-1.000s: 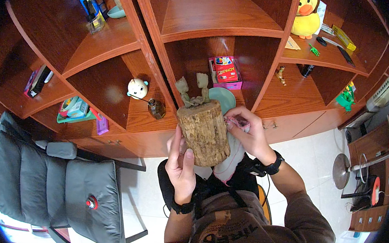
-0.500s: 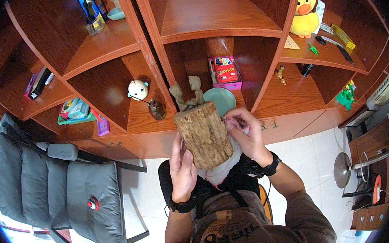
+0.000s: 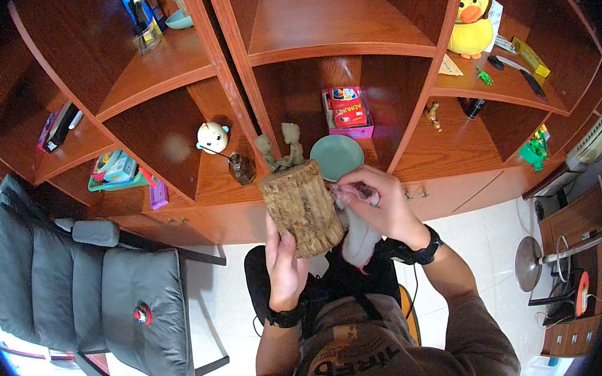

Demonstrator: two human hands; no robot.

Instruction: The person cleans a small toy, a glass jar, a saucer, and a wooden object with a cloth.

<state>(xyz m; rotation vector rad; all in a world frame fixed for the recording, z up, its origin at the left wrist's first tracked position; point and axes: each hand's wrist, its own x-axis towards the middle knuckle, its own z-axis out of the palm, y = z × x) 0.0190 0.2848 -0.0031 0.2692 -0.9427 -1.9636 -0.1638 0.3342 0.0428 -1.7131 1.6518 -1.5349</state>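
My left hand (image 3: 284, 260) is closed around the lower left side of a rough brown wooden log ornament (image 3: 304, 210), held tilted in front of me. Two small greyish figurines (image 3: 289, 148) sit at its far end. Bunched in the fingers of my right hand (image 3: 386, 205) is a thin pale cloth (image 3: 359, 243) with pinkish parts, its loose end hanging down. That hand is close by the right side of the log; whether the cloth touches the wood I cannot tell.
Ahead stands a reddish-brown shelf unit (image 3: 343, 47). On it are a light green plate (image 3: 337, 157), a red-and-pink box (image 3: 349, 111), a glass jar (image 3: 242, 169), a white animal-head figure (image 3: 213, 137) and a yellow duck toy (image 3: 472, 27). A grey padded chair (image 3: 92, 284) is at left.
The log has shifted slightly left and toward me, showing more of the figurines and the plate. My right hand has drawn left with the cloth, whose hanging end shows more.
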